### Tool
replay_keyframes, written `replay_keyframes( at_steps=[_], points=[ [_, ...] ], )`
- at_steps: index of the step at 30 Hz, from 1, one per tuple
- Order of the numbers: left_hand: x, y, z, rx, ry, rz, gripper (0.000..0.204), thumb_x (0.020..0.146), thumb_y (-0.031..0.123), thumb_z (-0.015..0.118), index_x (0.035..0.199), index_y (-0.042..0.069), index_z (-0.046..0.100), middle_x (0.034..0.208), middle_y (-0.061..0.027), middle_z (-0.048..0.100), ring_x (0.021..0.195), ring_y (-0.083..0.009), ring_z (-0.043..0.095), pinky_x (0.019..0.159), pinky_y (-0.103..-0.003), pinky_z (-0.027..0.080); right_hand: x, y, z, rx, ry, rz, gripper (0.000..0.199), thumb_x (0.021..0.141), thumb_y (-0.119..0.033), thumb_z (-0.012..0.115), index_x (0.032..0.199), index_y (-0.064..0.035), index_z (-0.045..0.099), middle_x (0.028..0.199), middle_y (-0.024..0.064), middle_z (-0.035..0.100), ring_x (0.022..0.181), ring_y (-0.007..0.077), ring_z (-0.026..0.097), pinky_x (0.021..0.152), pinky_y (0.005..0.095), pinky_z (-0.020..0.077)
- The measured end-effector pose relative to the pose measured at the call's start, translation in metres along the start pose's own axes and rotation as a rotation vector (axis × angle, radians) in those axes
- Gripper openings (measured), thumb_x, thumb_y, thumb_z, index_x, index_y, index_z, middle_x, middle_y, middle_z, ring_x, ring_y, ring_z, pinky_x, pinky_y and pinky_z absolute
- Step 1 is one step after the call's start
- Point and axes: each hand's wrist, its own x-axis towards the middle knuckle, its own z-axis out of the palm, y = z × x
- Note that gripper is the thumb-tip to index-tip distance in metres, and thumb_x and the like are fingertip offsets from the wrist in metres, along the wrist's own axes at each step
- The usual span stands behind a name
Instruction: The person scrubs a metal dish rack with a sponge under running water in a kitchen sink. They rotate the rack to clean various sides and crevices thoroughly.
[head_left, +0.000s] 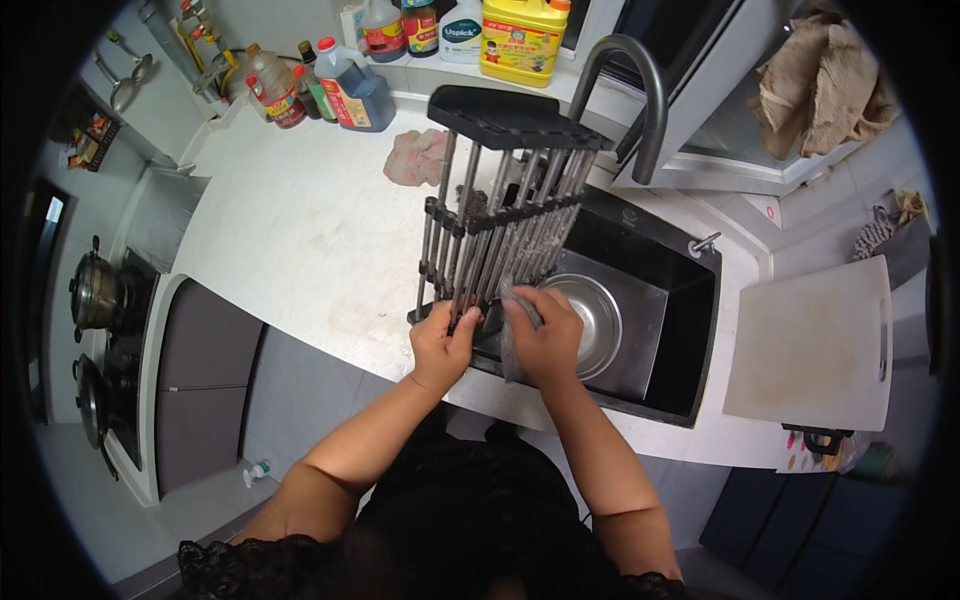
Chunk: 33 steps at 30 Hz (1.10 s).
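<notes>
Bars of a dark slatted drying rack (505, 205) stand tilted at the sink's (690, 330) left edge. Our left hand (440, 345) has fingers curled round its lower rail; our right hand (545, 335) pinches a grey scrubbing cloth (510, 345) against it. A steel bowl (595, 315) sits behind, a curved faucet (640, 95) above, a pale speckled surface (300, 220) to the left.

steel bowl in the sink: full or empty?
Empty: the round steel bowl in the black sink shows bare shiny metal inside; part hidden by hands.
</notes>
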Motion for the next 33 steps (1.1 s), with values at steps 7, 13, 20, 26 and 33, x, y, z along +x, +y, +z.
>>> replay_keyframes(
  at_steps=[7,13,20,26,33],
  points=[
    [0.016,0.001,0.011,-0.34,0.09,-0.206,0.014,0.091,0.005,0.059,0.099,-0.006,0.061,0.085,-0.0083,0.066,0.075,-0.0125,0.064,0.068,-0.024,0.052,-0.016,0.023,0.009,-0.128,-0.088,-0.023,0.013,0.073,-0.008,0.069,0.086,-0.0038,0.068,0.075,0.0134,0.061,0.068,0.0313,0.06,0.062,0.0367,0.0479],
    [0.011,0.007,0.018,-0.586,0.111,-0.379,0.019,0.094,0.008,0.052,0.105,-0.006,0.06,0.084,-0.0031,0.061,0.069,-0.0069,0.054,0.067,-0.021,0.048,-0.005,0.015,0.023,0.182,-0.001,0.294,0.019,0.077,-0.016,0.07,0.088,-0.0006,0.068,0.072,0.0123,0.064,0.063,0.0214,0.062,0.06,0.0324,0.0476],
    [-0.001,-0.011,0.013,-0.21,-0.068,-0.155,0.026,0.096,0.013,0.051,0.115,-0.004,0.057,0.097,-0.0014,0.06,0.082,-0.006,0.053,0.073,-0.02,0.044,-0.004,0.011,0.01,0.946,-0.258,1.069,0.029,0.09,-0.025,0.061,0.094,0.0032,0.064,0.086,0.0098,0.066,0.073,0.0174,0.064,0.067,0.0299,0.0511],
    [0.002,0.006,0.014,-0.275,-0.033,-0.178,0.02,0.09,0.009,0.06,0.106,-0.004,0.063,0.081,0.0003,0.06,0.072,-0.004,0.051,0.064,-0.019,0.043,-0.007,0.016,0.017,1.434,-0.258,0.926,0.031,0.095,-0.025,0.05,0.111,0.0016,0.054,0.106,0.0137,0.061,0.099,0.0245,0.061,0.09,0.0363,0.0485],
    [0.013,0.036,-0.008,-0.378,-0.231,-0.32,0.028,0.088,0.005,0.063,0.113,-0.006,0.061,0.096,-0.006,0.067,0.083,-0.0075,0.059,0.077,-0.022,0.048,0.005,0.006,0.008,1.456,-0.216,0.889,0.028,0.094,-0.02,0.053,0.108,0.0034,0.058,0.098,0.0131,0.065,0.087,0.0218,0.064,0.081,0.034,0.0526]
  ],
)
